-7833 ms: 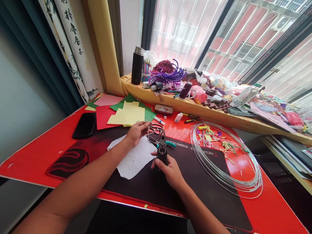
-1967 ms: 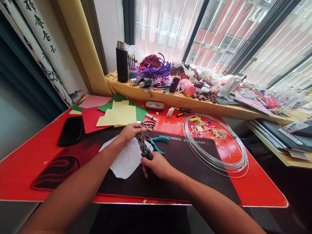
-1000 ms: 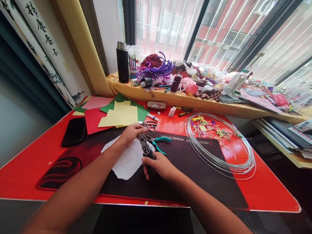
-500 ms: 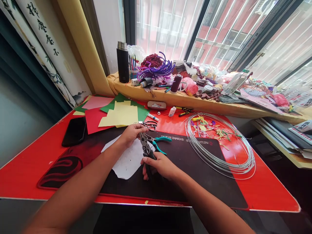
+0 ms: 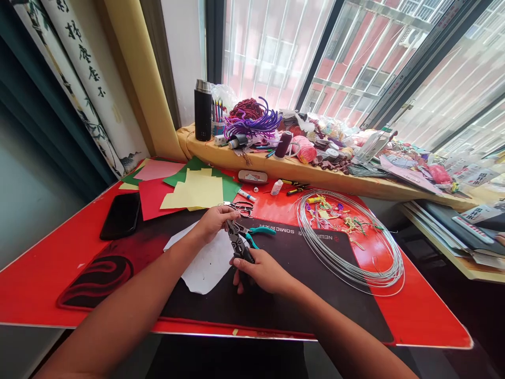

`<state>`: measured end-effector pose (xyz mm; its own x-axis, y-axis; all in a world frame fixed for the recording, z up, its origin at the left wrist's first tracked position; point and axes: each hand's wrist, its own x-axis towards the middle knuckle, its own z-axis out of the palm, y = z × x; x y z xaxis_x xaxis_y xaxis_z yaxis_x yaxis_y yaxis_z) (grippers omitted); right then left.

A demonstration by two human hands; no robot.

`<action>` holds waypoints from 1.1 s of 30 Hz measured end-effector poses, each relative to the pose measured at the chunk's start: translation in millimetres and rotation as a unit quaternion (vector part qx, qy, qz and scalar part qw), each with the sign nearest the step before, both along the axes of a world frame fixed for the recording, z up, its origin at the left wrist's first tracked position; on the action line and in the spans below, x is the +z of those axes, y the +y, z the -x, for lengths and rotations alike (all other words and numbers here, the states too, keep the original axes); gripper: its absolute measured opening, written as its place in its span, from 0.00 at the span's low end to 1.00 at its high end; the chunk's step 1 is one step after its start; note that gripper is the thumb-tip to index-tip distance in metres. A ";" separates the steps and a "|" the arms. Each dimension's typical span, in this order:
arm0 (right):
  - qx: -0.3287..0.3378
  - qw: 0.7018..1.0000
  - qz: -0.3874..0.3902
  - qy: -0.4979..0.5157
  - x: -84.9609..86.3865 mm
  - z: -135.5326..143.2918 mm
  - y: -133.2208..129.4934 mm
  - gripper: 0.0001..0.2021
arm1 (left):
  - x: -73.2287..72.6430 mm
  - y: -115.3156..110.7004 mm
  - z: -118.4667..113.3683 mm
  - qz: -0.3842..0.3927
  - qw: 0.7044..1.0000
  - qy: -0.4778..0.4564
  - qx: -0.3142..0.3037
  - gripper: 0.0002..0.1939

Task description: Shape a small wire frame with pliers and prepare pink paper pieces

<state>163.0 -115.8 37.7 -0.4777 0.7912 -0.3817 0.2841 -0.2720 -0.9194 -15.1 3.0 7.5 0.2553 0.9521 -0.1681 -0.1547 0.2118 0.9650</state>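
My right hand [image 5: 260,269] is wrapped round the handles of black pliers [image 5: 239,246], whose jaws point up and away from me. At the jaws' tip my left hand [image 5: 219,222] is closed in a pinch; what its fingers hold is too small to make out. Below my left hand a white sheet of paper [image 5: 203,271] with small dark specks lies on the black desk mat [image 5: 315,300]. Just behind the black pliers lie teal-handled pliers [image 5: 260,230], partly covered. Scissors [image 5: 243,208] rest beyond my left fingertips.
A coil of silvery wire [image 5: 394,268] lies at the right, around coloured scraps [image 5: 327,210]. Coloured paper sheets [image 5: 193,192] and a black phone [image 5: 120,216] are at the left. A black flask [image 5: 202,113] and yarn [image 5: 252,118] crowd the sill behind a small bottle [image 5: 276,187].
The view has tilted and shifted slightly. Both hands and the black pliers keep nearly the same position, with the jaws still at my left fingertips.
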 end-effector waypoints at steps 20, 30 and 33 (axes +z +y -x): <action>-0.038 0.984 0.102 0.140 -8.8 -6.9 -1.0 0.28 | 2.5 1.3 2.7 -0.016 0.999 -0.023 0.041 0.18; -0.060 0.990 0.036 0.120 -5.8 -19.9 -3.4 0.26 | 0.0 9.6 10.3 -0.013 0.988 -0.080 0.132 0.25; -0.112 0.992 -0.056 0.027 -2.6 -35.7 8.1 0.25 | 1.5 7.7 8.7 -0.012 0.989 -0.073 0.130 0.25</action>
